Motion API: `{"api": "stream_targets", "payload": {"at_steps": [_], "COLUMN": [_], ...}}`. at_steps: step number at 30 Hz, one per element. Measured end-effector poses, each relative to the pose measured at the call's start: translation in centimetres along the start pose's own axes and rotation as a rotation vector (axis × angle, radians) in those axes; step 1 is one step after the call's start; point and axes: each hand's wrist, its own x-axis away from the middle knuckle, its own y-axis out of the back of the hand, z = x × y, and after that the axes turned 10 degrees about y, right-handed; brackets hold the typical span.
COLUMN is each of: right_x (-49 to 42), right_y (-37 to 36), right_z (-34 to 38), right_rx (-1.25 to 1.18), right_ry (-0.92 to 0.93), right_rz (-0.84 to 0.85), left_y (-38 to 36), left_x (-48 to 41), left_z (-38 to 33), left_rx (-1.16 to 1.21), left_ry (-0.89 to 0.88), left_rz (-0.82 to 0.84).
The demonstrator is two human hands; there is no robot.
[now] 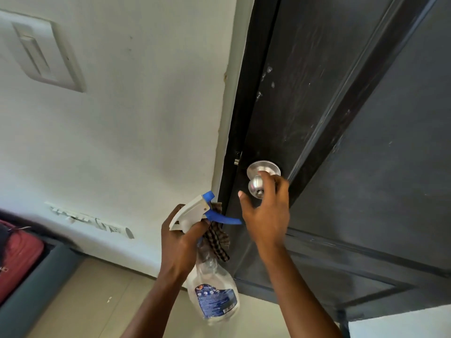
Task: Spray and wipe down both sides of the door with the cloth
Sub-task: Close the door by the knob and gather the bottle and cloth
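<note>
While I'm hovering, right hand (266,215): my fingers (269,180) spread at knob (255,189), slick round metal.
left hand (180,240): clamping bottle (214,289) neck plus limp cloth (217,240).

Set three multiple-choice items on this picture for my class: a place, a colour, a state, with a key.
1. Where is the right hand? A at the door knob; B on the wall switch; C on the floor.
2. What colour is the trigger of the spray bottle? A red; B blue; C green.
3. What is the left hand doing? A hanging empty; B gripping bottle and cloth together; C pressing the wall.
Key: 1 A, its fingers reach over the silver knob; 2 B, the lever under the white head is blue; 3 B, its fingers wrap the bottle neck with the checked cloth.
</note>
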Motion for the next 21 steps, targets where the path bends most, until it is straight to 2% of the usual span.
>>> {"api": "stream_targets", "payload": {"at_steps": [5, 8, 13, 21], "right_x": [-1.0, -1.2, -0.7, 2.5], "right_y": [-0.7, -0.5, -0.4, 1.0], "right_z": [1.3, 1.9, 3.5, 6.5], "right_rx": [0.119, 0.158, 0.053, -0.089], "right_ry": [-0.094, -0.157, -0.36, -0.526], "right_rz": [-0.12, -0.13, -0.181, -0.355], "left_y": [2.5, 4.3, 6.8, 9.7], "left_x": [-0.5, -0.6, -0.5, -0.3], "left_z": [-0.7, -0.8, -0.8, -0.9], "left_rx": [0.027, 0.026, 0.033, 0.039], "left_ry": [-0.006, -0.016, 0.0, -0.006], "left_rz": [0.059, 0.121, 0.237, 0.425]}}
